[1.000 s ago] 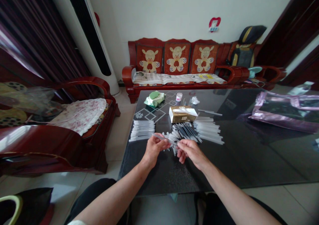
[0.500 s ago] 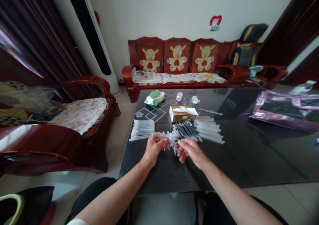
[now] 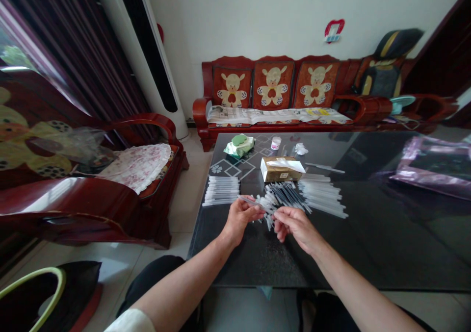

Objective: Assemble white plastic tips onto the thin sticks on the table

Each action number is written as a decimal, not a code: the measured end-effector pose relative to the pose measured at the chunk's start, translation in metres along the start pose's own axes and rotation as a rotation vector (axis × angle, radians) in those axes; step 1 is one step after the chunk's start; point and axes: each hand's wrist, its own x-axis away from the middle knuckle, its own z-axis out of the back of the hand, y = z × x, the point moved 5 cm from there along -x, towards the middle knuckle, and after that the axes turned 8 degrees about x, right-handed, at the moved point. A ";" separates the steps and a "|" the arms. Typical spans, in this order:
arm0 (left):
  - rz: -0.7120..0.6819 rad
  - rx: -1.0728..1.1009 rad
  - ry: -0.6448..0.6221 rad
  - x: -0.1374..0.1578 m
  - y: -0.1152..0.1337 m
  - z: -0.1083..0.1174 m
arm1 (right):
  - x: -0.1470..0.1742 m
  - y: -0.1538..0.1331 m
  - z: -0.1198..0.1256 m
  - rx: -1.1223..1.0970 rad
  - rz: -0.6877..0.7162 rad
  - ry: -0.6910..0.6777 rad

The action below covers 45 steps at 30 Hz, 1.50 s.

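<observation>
My left hand (image 3: 240, 220) is closed round a slim, translucent pen barrel (image 3: 251, 202), which slants down to the right between my hands. At the barrel's right end, the thumb and fingers of my right hand (image 3: 295, 225) are pinched together; whether a small part sits in that pinch is too small to tell. Behind and partly below the hands lies a heap of small whitish pieces (image 3: 268, 200). To the left is a neat row of whitish pens or barrels (image 3: 221, 191). Dark thin refills (image 3: 289, 196) and a fan of translucent barrels (image 3: 324, 196) lie to the right.
On the black glossy table (image 3: 368, 243) stand a tissue box (image 3: 281, 170), a green wipes pack (image 3: 239, 146), a small white tub (image 3: 275, 142) and crumpled tissue (image 3: 300, 148). A pink-edged plastic bag (image 3: 434, 167) lies right. A wooden sofa (image 3: 272, 84) stands behind.
The whole view has shifted, so everything sits further right in the picture. Both hands keep nearly the same pose around the pen barrel.
</observation>
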 end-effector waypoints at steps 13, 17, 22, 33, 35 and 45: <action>-0.053 -0.081 0.167 -0.014 0.019 0.031 | 0.000 0.004 0.014 0.014 -0.013 0.161; 0.104 -0.068 -0.045 -0.005 0.001 0.007 | 0.002 0.002 0.001 0.062 -0.008 0.037; 0.080 -0.084 -0.013 -0.006 0.004 0.009 | -0.003 0.002 0.022 0.349 0.043 0.106; 0.194 -0.173 -0.020 -0.004 0.004 0.013 | 0.008 0.010 0.014 1.182 0.206 0.118; 0.215 -0.198 -0.053 -0.002 0.001 0.010 | 0.007 0.013 0.009 1.332 0.210 0.107; 0.261 -0.278 -0.191 0.000 -0.005 0.006 | 0.009 -0.004 0.020 1.286 0.238 0.172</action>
